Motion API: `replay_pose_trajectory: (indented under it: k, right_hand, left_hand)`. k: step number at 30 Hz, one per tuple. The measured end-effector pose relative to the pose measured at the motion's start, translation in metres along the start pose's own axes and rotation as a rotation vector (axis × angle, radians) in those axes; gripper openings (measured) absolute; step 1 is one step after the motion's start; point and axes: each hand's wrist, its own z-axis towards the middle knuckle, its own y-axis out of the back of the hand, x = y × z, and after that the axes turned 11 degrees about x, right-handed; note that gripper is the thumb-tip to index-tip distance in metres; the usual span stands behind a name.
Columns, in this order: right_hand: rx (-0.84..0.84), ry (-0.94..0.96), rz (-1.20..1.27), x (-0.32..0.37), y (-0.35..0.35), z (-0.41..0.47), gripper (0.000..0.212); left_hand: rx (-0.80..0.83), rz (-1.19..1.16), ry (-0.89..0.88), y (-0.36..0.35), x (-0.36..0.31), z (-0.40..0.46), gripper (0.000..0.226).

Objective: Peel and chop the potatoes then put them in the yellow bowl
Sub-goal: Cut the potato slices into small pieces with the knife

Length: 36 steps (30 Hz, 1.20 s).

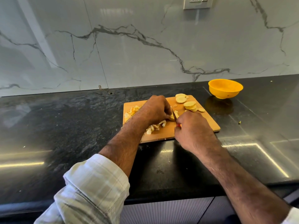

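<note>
Pale yellow potato piece (173, 116) sits mid-board, pinned under the fingertips of the left hand (156, 110), and the knife blade (174, 114) stands right against it, edge down, tip pointing away toward the wall. That's the relation to watch: the blade runs front to back, the piece lies just left of it, and the holding fingers are curled touching the potato on the far side of the cut. The right hand (192, 128) is closed round the knife's handle, a sliver of red showing under the fist, and it comes in from the near right.

Out from there: a heap of chopped sticks (156, 126) lies on the wooden cutting board (208, 122) just below the left hand, and what looks like peelings or scraps (131, 110) pile up at the board's left edge, partly behind the wrist. Round slices (190, 105) wait at the far right corner, uncut.

The yellow bowl (225, 88) stands off the board on the dark tabletop (80, 126), up and to the right, nearer the knife hand. I'd say chopping is midway and nothing seems to be in the bowl, though its bottom is hard to see from here.
</note>
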Motion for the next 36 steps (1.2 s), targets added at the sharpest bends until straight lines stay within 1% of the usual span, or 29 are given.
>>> replay_pose_trajectory:
  k: [3,7,13,16,19,23,27,29,31,33,36]
  right_hand:
    - [0.086,-0.025,-0.030,0.007,-0.002,0.003,0.017]
    - [0.133,-0.052,-0.048,0.014,0.001,0.015,0.032]
    - [-0.006,-0.002,-0.031,0.003,0.004,0.011,0.020]
    - [0.024,0.016,-0.030,0.006,0.001,0.002,0.020]
    - [0.070,0.004,-0.056,0.011,-0.001,-0.001,0.020]
    - [0.155,-0.026,-0.080,0.018,0.000,0.006,0.028]
    - [0.115,-0.038,-0.041,0.019,0.001,0.019,0.036]
    - [0.071,-0.032,-0.035,0.013,0.001,0.021,0.031]
    - [-0.029,0.004,-0.032,0.006,0.002,0.017,0.021]
    - [-0.108,0.046,-0.033,0.004,0.001,0.009,0.017]
    - [-0.097,0.069,-0.029,0.008,-0.003,0.003,0.020]
  left_hand:
    - [-0.012,0.011,0.004,0.001,0.000,0.002,0.009]
    - [0.012,0.011,0.007,0.001,0.000,0.001,0.008]
    - [0.004,-0.048,0.002,0.002,0.005,-0.003,0.012]
    - [-0.018,-0.040,-0.003,0.001,0.004,-0.003,0.015]
    - [-0.017,-0.021,-0.009,0.001,0.003,-0.004,0.013]
    - [-0.002,0.012,-0.014,0.003,0.003,-0.004,0.011]
    - [0.002,0.011,-0.020,0.002,0.004,-0.005,0.010]
    - [-0.020,-0.009,-0.023,0.002,0.006,-0.005,0.011]
    - [-0.045,-0.030,-0.021,0.002,0.009,-0.004,0.012]
    - [-0.057,-0.040,-0.016,0.002,0.012,-0.003,0.014]
    - [-0.078,-0.035,-0.025,0.001,0.013,-0.003,0.017]
